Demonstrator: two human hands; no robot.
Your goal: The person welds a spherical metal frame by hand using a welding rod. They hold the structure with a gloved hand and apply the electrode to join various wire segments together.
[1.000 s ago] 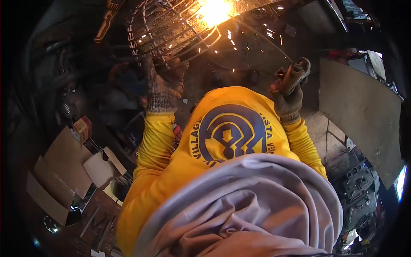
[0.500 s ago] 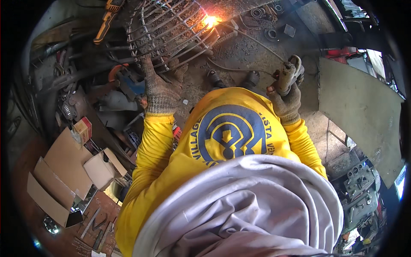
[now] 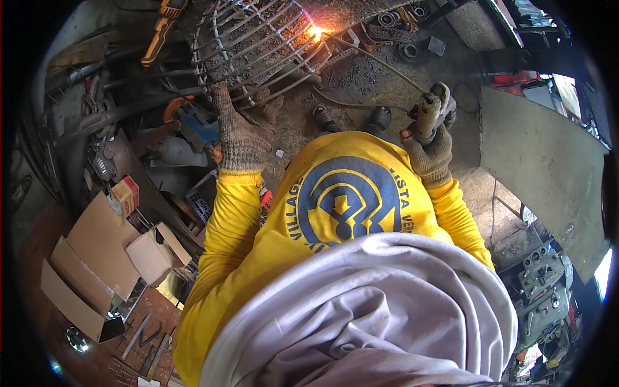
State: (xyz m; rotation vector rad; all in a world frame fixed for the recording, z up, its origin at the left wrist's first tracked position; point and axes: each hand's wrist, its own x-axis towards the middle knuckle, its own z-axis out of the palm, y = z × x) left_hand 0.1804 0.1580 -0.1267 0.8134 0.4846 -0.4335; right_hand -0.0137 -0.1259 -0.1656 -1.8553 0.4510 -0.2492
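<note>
A cage of welded metal rods (image 3: 224, 57) sits at the top of the head view, its bars curved and crossed. My left hand (image 3: 244, 138), in a dirty knit glove, is closed at the cage's near left edge; its fingertips are partly hidden. In my gloved right hand (image 3: 431, 155) is a welding electrode holder (image 3: 428, 117). From its jaws a long thin welding electrode (image 3: 387, 64) slants up and left to the cage's right side. There a bright orange arc (image 3: 316, 31) burns on the rods, and its glare hides the contact point.
A yellow-and-black power tool (image 3: 161, 31) lies at the upper left. Metal rings (image 3: 407, 51) and scraps litter the floor beyond the arc. A large flat sheet (image 3: 541, 168) stands at right, near a grey machine (image 3: 541, 290). Open cardboard boxes (image 3: 97, 245) lie at lower left.
The arc's glow has shrunk slightly. The electrode and holder have shifted very little, and my left hand stays at the cage.
</note>
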